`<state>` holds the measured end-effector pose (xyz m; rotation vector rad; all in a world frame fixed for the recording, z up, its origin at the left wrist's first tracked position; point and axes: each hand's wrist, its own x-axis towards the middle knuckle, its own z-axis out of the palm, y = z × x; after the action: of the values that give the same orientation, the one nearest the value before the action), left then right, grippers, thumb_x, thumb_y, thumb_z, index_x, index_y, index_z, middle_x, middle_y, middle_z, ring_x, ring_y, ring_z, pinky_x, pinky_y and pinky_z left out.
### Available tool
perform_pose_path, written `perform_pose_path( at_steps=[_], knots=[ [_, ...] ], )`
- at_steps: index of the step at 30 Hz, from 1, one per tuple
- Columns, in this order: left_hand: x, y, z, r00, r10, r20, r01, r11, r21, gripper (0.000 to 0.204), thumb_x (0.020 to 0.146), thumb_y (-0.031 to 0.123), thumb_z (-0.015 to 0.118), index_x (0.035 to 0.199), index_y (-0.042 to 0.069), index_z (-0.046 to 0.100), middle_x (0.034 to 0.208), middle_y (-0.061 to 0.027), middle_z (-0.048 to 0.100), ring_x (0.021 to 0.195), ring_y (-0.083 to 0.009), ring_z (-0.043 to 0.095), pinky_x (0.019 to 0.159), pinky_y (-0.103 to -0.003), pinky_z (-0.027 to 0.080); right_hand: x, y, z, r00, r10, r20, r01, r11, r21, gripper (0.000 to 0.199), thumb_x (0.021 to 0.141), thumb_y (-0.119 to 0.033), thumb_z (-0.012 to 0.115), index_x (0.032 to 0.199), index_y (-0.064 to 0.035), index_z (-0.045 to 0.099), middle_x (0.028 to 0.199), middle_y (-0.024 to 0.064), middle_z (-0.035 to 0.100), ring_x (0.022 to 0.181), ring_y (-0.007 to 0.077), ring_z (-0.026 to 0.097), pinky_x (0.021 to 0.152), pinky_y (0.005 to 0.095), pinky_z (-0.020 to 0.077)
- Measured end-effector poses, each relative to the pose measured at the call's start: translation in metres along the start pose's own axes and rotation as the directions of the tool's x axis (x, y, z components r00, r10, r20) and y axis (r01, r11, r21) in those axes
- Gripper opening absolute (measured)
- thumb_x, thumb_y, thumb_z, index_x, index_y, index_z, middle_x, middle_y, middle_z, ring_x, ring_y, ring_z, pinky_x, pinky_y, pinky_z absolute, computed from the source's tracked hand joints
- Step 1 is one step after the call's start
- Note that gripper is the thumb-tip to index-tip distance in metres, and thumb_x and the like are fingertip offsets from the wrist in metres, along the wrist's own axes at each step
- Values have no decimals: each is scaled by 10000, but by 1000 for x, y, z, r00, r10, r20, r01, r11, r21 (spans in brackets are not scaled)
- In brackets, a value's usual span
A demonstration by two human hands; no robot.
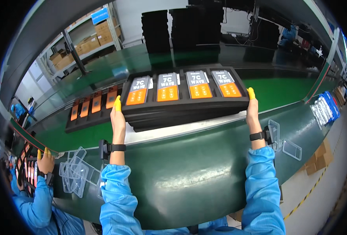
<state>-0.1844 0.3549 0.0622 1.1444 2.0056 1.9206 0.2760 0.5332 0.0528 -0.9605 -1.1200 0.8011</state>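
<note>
A stack of black trays (189,108) is held level between my two hands at the conveyor's near edge. In the top tray lie several phones in separate slots, each with a grey-and-orange printed front, such as the phone (167,87) left of the middle. My left hand (118,119) grips the stack's left end. My right hand (252,109) grips its right end, fingers largely hidden behind the side. Yellow finger covers show on both hands, and each wrist wears a black strap with a small box.
Another black tray (99,116) with orange-faced phones lies to the left on the green conveyor (283,86). Clear plastic cases (74,174) are heaped on the near worktop (197,172). Silver and blue packets (325,109) lie far right. Black stacks (155,31) stand behind. A co-worker's hand (45,161) is at left.
</note>
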Motion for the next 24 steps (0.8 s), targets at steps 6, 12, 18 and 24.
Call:
perform_pose_path(
  at_steps=[6, 12, 18, 24],
  knots=[
    [-22, 0, 34, 959, -49, -280, 22, 995, -97, 403, 1065, 248, 439, 1287, -20, 643, 1171, -156, 710, 1055, -245, 637, 955, -329, 454, -2, 3, 17, 954, -108, -280, 15, 950, -313, 588, 1069, -439, 374, 1122, 36, 716, 789, 126, 697, 765, 245, 640, 716, 398, 463],
    [-31, -7, 39, 912, 164, -377, -155, 986, 54, 389, 1040, 214, 428, 1240, -48, 636, 886, -235, 693, 796, -338, 658, 745, -416, 481, 5, 14, 15, 939, -76, -336, -51, 934, -355, 589, 1058, -452, 363, 1097, 7, 729, 834, 202, 719, 788, 349, 676, 723, 438, 483],
    [-32, -4, 43, 759, 393, -520, -349, 919, 184, 334, 1013, 110, 434, 1209, -4, 679, 1017, -209, 727, 936, -347, 690, 857, -378, 507, 34, 57, 28, 862, -193, -468, -140, 798, -587, 515, 989, -366, 444, 967, 61, 732, 846, 268, 713, 837, 433, 696, 744, 505, 517],
    [-52, 8, 27, 882, 336, -331, -258, 931, 258, 518, 1040, 209, 528, 1462, -54, 386, 1381, -244, 552, 1260, -366, 548, 1079, -400, 407, 71, 42, -51, 778, -596, -197, 252, 585, -771, 349, 989, -161, 453, 1152, -9, 721, 919, 104, 720, 730, 172, 608, 698, 343, 493]
  ],
)
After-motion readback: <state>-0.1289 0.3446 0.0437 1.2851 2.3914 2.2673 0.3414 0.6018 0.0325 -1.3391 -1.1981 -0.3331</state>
